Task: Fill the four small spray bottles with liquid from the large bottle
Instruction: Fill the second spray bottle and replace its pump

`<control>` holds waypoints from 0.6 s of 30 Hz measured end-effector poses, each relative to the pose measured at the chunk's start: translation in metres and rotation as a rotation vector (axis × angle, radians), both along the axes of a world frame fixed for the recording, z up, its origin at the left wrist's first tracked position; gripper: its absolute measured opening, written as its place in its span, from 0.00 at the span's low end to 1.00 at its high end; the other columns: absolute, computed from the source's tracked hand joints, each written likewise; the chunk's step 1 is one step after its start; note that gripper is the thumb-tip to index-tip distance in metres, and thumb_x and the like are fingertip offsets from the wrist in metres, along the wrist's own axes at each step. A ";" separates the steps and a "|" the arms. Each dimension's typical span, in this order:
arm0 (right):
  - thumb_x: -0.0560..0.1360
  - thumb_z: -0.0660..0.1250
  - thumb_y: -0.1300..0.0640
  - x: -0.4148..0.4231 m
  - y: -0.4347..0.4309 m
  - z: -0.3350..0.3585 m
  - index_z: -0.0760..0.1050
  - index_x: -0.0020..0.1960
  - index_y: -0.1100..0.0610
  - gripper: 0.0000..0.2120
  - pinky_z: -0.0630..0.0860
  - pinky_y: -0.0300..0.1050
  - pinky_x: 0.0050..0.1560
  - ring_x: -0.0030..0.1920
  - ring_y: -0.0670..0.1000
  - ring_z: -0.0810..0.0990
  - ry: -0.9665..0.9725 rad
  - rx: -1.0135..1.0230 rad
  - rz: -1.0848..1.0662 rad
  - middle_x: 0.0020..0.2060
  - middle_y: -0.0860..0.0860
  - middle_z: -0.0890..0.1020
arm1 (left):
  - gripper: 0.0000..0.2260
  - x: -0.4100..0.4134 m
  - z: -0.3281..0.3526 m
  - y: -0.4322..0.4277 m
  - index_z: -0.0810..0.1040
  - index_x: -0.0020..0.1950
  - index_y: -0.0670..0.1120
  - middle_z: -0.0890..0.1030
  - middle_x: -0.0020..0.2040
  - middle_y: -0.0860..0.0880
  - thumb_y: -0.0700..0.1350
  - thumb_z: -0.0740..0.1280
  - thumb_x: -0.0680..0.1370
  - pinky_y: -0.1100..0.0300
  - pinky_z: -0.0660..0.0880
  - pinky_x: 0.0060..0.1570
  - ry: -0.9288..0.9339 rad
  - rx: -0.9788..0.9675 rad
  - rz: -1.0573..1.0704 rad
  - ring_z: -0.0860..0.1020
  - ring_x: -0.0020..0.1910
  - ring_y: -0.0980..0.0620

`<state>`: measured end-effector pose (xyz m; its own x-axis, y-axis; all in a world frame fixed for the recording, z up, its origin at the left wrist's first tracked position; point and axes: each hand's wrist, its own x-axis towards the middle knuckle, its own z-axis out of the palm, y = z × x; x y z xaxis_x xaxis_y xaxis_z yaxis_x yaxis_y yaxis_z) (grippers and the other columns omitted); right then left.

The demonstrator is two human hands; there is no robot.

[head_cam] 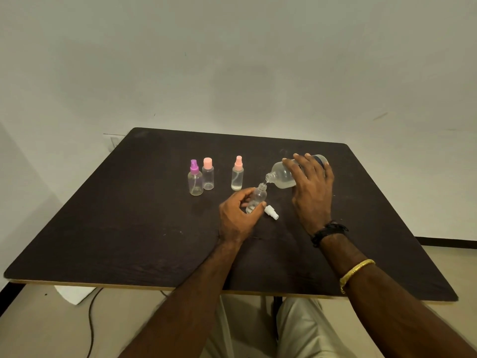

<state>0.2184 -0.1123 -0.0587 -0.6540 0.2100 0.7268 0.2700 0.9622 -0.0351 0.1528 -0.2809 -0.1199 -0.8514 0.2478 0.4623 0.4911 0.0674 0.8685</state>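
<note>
The right hand (311,187) is wrapped around the tilted large bottle (284,175), its mouth just above the open bottle (256,198), which the left hand (237,215) clasps on the tabletop (129,228). Pouring is under way, I'd say; next comes levelling off and recapping. The white sprayer (271,212) lies beside the open bottle; three capped bottles (195,180) stand beyond, clear.

I am sitting at a dark wooden table (129,228) with a pale edge. Behind the table a plain off-white wall (232,60) is rising. Below the table, beige floor (38,332) is showing, with a black cable (90,319) trailing across it.
</note>
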 end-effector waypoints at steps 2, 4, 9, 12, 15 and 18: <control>0.69 0.73 0.71 0.000 0.000 0.000 0.71 0.72 0.49 0.35 0.60 0.68 0.74 0.75 0.59 0.68 0.002 0.001 0.001 0.70 0.55 0.75 | 0.18 0.001 0.001 0.000 0.83 0.60 0.50 0.85 0.51 0.58 0.45 0.80 0.72 0.65 0.81 0.50 -0.003 0.007 -0.002 0.84 0.48 0.61; 0.69 0.73 0.71 -0.001 0.000 0.000 0.71 0.72 0.49 0.35 0.60 0.68 0.74 0.75 0.59 0.68 0.003 0.004 -0.001 0.71 0.55 0.75 | 0.18 0.002 0.002 -0.001 0.83 0.60 0.51 0.84 0.50 0.60 0.44 0.80 0.71 0.65 0.81 0.49 -0.007 0.009 -0.004 0.83 0.48 0.61; 0.70 0.72 0.71 0.000 0.001 0.000 0.71 0.71 0.49 0.34 0.59 0.67 0.74 0.75 0.58 0.68 0.010 0.010 0.001 0.70 0.54 0.75 | 0.18 0.000 0.000 0.001 0.84 0.60 0.49 0.85 0.50 0.56 0.46 0.80 0.71 0.61 0.83 0.49 -0.022 0.008 0.004 0.84 0.47 0.59; 0.69 0.72 0.71 0.000 0.001 0.000 0.71 0.71 0.49 0.34 0.60 0.67 0.74 0.75 0.58 0.68 0.015 0.013 -0.004 0.70 0.54 0.75 | 0.17 0.001 0.002 0.001 0.84 0.59 0.49 0.84 0.48 0.60 0.44 0.80 0.71 0.63 0.82 0.48 -0.025 0.008 0.003 0.84 0.47 0.61; 0.69 0.72 0.71 0.000 0.001 0.001 0.71 0.71 0.49 0.35 0.60 0.67 0.74 0.75 0.58 0.68 0.022 0.015 -0.002 0.70 0.54 0.75 | 0.17 0.001 0.001 0.001 0.84 0.59 0.50 0.84 0.49 0.59 0.44 0.80 0.71 0.63 0.82 0.48 -0.010 0.002 -0.001 0.83 0.47 0.61; 0.69 0.72 0.71 0.000 0.001 0.001 0.71 0.72 0.49 0.35 0.60 0.68 0.74 0.75 0.58 0.68 0.023 0.014 -0.004 0.70 0.55 0.75 | 0.17 0.001 0.000 0.000 0.84 0.59 0.49 0.85 0.50 0.57 0.45 0.80 0.71 0.63 0.82 0.48 -0.013 0.000 0.001 0.84 0.47 0.60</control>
<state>0.2184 -0.1109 -0.0573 -0.6360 0.2025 0.7447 0.2734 0.9615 -0.0280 0.1535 -0.2806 -0.1194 -0.8575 0.2464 0.4516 0.4800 0.0677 0.8746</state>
